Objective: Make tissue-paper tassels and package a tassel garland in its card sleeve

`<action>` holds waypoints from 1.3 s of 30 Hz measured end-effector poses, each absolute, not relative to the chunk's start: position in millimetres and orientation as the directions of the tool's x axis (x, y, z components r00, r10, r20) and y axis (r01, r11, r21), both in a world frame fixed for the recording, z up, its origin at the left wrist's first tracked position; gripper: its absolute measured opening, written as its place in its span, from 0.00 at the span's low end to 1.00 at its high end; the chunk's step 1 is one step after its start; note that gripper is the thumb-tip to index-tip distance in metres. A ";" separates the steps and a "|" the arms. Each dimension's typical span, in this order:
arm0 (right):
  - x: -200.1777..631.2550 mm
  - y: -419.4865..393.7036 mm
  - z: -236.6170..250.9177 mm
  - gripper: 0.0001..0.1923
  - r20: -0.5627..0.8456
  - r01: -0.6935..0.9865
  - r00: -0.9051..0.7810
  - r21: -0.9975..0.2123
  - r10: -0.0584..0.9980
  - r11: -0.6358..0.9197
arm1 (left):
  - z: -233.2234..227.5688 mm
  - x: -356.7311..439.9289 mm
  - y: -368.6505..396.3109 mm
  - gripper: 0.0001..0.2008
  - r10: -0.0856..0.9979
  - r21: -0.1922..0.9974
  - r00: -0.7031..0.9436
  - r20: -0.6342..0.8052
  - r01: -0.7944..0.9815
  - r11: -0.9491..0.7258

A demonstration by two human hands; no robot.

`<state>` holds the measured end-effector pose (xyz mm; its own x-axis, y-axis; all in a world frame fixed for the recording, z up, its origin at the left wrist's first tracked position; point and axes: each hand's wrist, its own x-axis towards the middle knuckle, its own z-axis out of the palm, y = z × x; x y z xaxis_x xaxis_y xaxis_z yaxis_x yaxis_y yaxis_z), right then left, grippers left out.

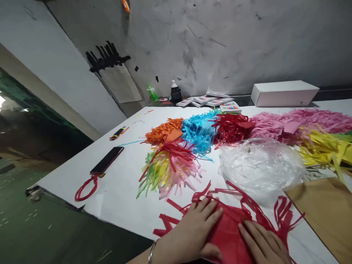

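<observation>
Red fringed paper (231,227) flat at the white table's (118,190) near edge, left hand (192,231) and right hand (261,244) pressing it with fingers spread flat, gripping nothing, clear plastic bag (261,167) just behind, contents unclear, white box (284,93) closed by the wall.

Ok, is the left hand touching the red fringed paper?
Touching: the head view shows the left hand lying flat, palm down, on the red fringed paper.

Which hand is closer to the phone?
Left. The left hand lies flat on the red paper, on the side toward the phone. The right hand rests on the same paper, farther from the phone.
</observation>
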<state>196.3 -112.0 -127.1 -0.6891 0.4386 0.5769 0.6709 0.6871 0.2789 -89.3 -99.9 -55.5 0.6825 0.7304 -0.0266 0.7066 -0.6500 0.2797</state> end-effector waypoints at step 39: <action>186.0 -128.3 -79.0 0.13 0.570 0.612 -0.611 -0.099 0.549 0.784 | -70.4 -73.5 -116.9 0.33 0.594 0.270 0.790 0.155 0.544 -0.794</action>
